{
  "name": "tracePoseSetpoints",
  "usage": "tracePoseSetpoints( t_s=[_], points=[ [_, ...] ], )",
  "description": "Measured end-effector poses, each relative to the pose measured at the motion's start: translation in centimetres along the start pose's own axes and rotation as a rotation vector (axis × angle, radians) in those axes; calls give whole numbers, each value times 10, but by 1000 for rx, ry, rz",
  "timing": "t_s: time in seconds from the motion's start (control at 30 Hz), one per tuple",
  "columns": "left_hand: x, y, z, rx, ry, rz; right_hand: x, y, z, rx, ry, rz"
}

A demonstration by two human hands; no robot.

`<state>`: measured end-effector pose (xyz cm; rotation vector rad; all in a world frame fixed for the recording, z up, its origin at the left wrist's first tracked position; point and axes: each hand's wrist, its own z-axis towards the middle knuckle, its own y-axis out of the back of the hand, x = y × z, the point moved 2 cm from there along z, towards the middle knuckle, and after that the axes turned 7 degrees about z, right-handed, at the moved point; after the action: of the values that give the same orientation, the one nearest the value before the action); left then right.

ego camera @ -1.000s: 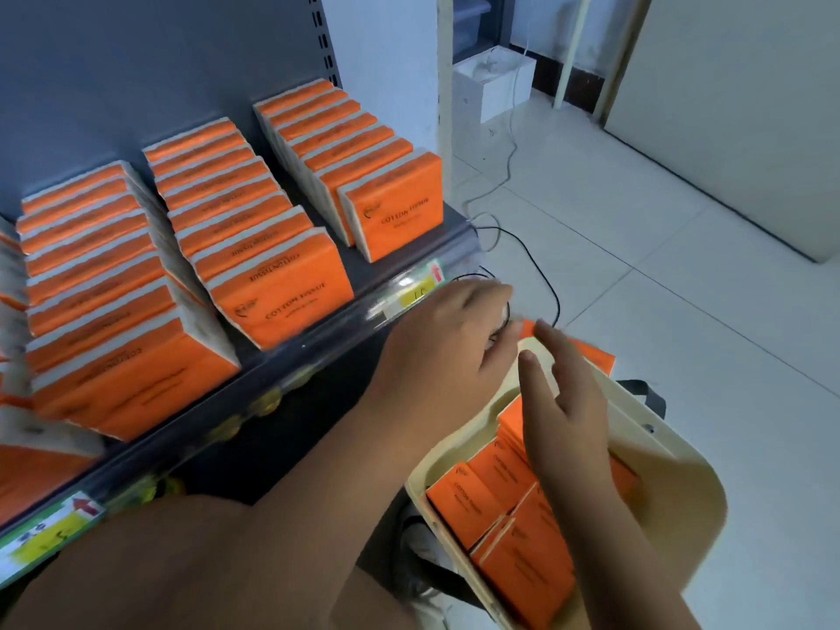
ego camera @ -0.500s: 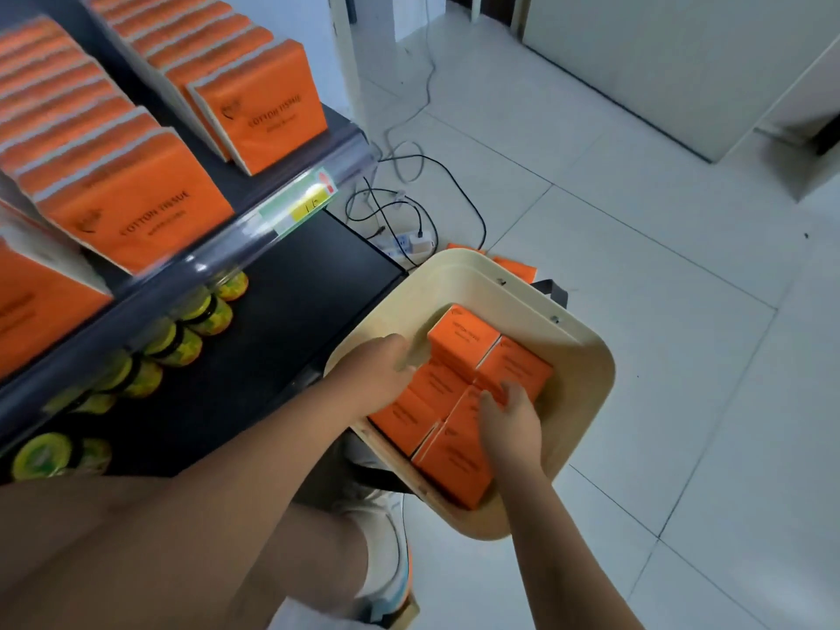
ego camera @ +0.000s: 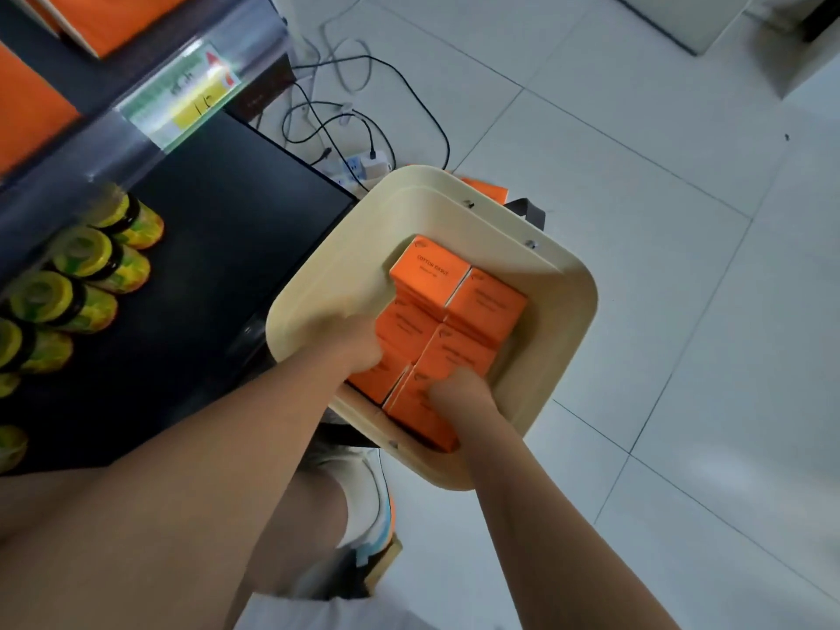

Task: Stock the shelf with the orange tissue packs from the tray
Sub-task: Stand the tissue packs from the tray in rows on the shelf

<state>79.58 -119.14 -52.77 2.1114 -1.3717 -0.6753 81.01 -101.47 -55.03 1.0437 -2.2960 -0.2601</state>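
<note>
A cream tray [ego camera: 563, 320] sits below me, holding several orange tissue packs [ego camera: 429, 270] packed side by side. My left hand [ego camera: 359, 343] reaches in from the tray's left side, its fingers curled down round a pack [ego camera: 379, 379] in the near left column. My right hand [ego camera: 459, 393] lies on the nearest right pack [ego camera: 418, 416] with its fingers curled over the far edge; the fingertips are hidden. The shelf edge [ego camera: 113, 143], with its price label [ego camera: 182, 97], crosses the top left, and stocked orange packs [ego camera: 27, 111] show above it.
Below the shelf edge, a black lower shelf [ego camera: 218, 247] carries yellow-green cans [ego camera: 91, 266] on their sides. Cables and a power strip [ego camera: 359, 168] lie on the white tiled floor beyond the tray. My shoe [ego camera: 368, 507] is under the tray's near edge.
Both hands have dropped from near the shelf edge into the tray and now close on packs. My view has tilted down, so most of the shelf has left the frame.
</note>
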Motion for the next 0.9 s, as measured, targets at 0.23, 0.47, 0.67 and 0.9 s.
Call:
tracePoseSetpoints(
  t_s=[0.23,0.47,0.67,0.9],
  points=[
    [7,-22,39,136,-180,346,-7,-7,6,7,60,-170],
    [-5,-15,38,-55,-259,644,-4,0,-4,-75,141,-116],
    [-1,-3,27,-66,-254,416,1,7,-15,-66,215,-56],
    [0,62,-6,-71,-233,87,32,50,-41,-102,443,5]
  ],
)
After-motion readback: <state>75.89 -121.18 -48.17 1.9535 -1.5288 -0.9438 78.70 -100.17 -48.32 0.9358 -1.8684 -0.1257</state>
